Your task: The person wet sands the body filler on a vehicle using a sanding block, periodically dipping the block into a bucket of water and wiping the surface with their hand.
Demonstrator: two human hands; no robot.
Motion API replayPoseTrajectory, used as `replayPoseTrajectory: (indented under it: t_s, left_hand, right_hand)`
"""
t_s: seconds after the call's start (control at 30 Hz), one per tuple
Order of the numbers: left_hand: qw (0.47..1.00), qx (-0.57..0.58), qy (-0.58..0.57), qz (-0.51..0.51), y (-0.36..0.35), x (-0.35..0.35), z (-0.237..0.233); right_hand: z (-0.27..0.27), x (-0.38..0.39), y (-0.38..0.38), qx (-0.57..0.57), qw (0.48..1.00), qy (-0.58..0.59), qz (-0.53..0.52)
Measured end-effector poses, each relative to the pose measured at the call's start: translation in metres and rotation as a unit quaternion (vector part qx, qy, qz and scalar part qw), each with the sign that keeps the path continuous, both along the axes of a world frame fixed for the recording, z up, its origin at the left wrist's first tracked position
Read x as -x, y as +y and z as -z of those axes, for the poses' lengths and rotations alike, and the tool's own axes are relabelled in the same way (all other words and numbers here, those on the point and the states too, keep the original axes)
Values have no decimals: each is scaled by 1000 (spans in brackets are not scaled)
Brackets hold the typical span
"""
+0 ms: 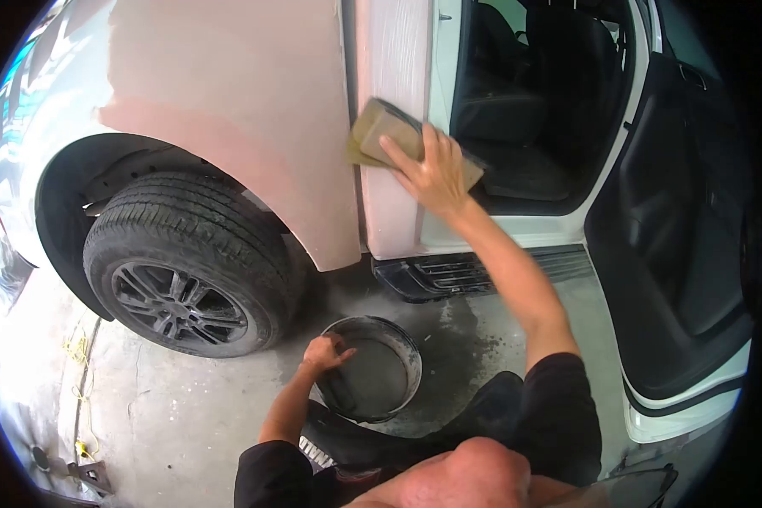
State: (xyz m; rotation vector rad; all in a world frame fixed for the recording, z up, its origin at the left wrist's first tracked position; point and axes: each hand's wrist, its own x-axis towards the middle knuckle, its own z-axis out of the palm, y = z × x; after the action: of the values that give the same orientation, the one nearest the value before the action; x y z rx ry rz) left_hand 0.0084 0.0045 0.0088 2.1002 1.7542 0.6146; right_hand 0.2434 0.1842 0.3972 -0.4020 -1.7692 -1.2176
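My right hand is wrapped round a tan sanding block, with a sheet of worn olive sandpaper showing at its lower left edge. The block lies tilted against the pale pink, primed pillar beside the truck's door opening. Lower down, my left hand is over the left rim of a round dark bucket with curled fingers. Grey, murky water stands in the bucket. Whatever is in those fingers, if anything, cannot be made out.
Left of the pillar is a primed rear panel above a tyre. A black side step juts out below the opening. On the right the door stands swung out. A yellow cord lies on the concrete floor.
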Motion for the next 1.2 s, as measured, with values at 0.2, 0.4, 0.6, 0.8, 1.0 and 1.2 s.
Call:
replayPoseTrajectory:
  t_s: [0.2, 0.4, 0.6, 0.8, 1.0, 1.2]
  left_hand:
    - [1000, 22, 1, 6, 15, 7, 12]
    - [1000, 17, -1, 8, 13, 5, 9]
    - [1000, 8, -8, 11, 15, 5, 16]
    - [1000, 17, -8, 6, 14, 4, 15]
    - [1000, 2, 3, 10, 6, 8, 19]
    - [1000, 17, -7, -3, 15, 7, 10]
  right_hand:
    - [-243, 51, -29, 94, 985, 142, -13]
    - [-57, 12, -10, 17, 996, 53, 63]
    - [-141, 21, -15, -10, 996, 55, 62]
    - [-203, 51, -7, 3, 992, 121, 28]
    - [-54, 4, -13, 13, 998, 13, 64]
    - [-245, 65, -37, 153, 979, 134, 28]
